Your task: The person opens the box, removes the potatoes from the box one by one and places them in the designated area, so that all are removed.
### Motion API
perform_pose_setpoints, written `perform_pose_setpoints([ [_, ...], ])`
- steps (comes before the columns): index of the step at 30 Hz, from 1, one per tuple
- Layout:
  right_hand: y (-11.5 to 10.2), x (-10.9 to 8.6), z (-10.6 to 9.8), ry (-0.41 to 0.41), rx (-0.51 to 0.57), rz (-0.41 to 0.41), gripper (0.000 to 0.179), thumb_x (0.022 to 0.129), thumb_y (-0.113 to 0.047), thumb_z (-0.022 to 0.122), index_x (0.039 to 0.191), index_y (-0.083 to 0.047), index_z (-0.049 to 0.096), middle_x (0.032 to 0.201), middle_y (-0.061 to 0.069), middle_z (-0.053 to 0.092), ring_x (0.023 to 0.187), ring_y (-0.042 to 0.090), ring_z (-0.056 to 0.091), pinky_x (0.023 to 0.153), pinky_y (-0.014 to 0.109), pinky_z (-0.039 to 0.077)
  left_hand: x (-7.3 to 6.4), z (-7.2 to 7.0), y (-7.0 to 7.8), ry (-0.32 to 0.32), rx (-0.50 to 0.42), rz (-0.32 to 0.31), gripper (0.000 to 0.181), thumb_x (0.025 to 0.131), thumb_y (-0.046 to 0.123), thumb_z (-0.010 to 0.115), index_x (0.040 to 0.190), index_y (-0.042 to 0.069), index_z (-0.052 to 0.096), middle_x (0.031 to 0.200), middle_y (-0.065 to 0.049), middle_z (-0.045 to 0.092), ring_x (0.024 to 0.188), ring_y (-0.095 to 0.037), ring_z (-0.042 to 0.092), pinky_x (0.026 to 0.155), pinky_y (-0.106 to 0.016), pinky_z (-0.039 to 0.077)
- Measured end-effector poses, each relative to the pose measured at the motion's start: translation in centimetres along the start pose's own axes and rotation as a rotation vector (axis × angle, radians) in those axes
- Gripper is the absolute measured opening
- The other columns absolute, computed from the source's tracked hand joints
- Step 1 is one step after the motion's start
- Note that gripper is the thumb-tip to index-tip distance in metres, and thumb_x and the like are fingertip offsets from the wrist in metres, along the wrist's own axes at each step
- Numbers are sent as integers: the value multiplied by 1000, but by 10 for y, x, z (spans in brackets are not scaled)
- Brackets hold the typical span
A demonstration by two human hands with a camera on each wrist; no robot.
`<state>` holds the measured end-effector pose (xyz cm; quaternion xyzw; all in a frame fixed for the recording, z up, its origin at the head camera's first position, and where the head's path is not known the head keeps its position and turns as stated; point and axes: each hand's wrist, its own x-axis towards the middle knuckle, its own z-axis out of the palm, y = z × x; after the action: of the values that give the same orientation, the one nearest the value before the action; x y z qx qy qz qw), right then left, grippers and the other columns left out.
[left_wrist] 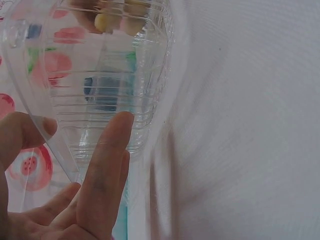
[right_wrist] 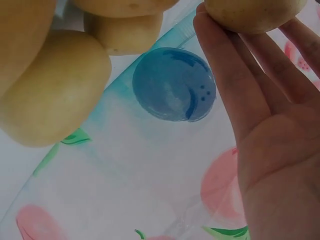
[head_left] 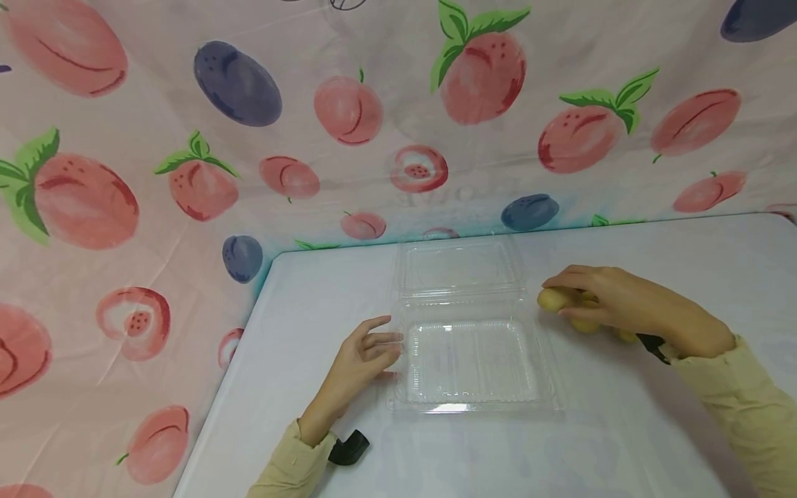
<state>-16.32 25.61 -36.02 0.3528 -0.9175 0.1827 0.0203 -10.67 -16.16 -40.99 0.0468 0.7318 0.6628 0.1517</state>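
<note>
A clear plastic clamshell container (head_left: 473,404) stands on the white table with its lid (head_left: 461,270) folded back flat behind it. My left hand (head_left: 367,353) is at the container's left side, fingers spread a little. In the left wrist view its fingers (left_wrist: 102,170) lie along the outer wall and the thumb overlaps the rim. To the right of the container, my right hand (head_left: 613,301) holds a yellow potato (head_left: 553,299) at its fingertips. In the right wrist view the potato (right_wrist: 255,12) sits against the fingers (right_wrist: 220,65). Beneath the hand are more potatoes (right_wrist: 55,90), partly hidden.
The white tabletop (head_left: 448,456) ends at the back and left against a hanging cloth (head_left: 286,90) printed with peaches and plums. A black strap piece (head_left: 349,448) shows by the left wrist.
</note>
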Motion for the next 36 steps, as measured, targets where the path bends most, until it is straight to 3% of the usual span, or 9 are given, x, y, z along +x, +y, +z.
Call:
perform_pose_setpoints([
  [15, 1, 0, 0, -37, -42, 20, 37, 84, -20, 80, 120, -19, 69, 113, -13, 64, 102, 7, 62, 86, 38, 56, 1, 0, 1, -12, 9, 8, 64, 93, 9, 69, 149, 8, 37, 136, -25, 56, 120, -38, 60, 80, -42, 62],
  [36, 3, 10, 23, -27, -109, -86, 34, 79, -16, 84, 111, -19, 73, 103, -10, 64, 96, 10, 64, 78, 33, 58, 0, 0, 0, -3, -8, 0, 65, 92, 9, 70, 149, 9, 38, 135, -23, 57, 120, -37, 60, 79, -43, 62],
])
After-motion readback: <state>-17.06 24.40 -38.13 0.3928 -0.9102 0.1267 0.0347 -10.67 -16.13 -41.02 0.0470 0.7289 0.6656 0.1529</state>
